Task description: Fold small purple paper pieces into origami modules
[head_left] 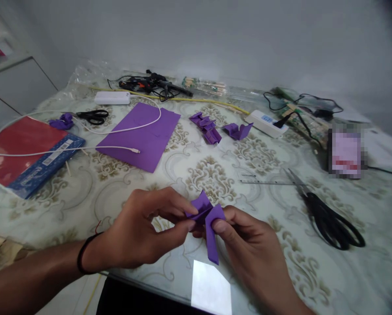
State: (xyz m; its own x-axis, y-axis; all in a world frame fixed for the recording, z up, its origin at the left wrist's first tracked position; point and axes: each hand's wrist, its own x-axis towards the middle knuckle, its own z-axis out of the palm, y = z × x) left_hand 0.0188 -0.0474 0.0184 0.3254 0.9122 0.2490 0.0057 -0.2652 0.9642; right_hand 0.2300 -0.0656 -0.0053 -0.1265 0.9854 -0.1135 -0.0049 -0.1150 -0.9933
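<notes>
Both hands pinching folded purple paper, crisply creased, angular; narrow strip pointing downward

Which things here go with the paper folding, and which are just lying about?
Probably for the folding: held piece, purple sheets, folded pieces, maybe big scissors.

Seemingly just lying about: white cable, power strip, yellow cable.

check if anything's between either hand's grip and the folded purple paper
Nothing visible: the left hand and right hand both hold the folded purple paper directly. The large scissors lie apart to the right.
</notes>
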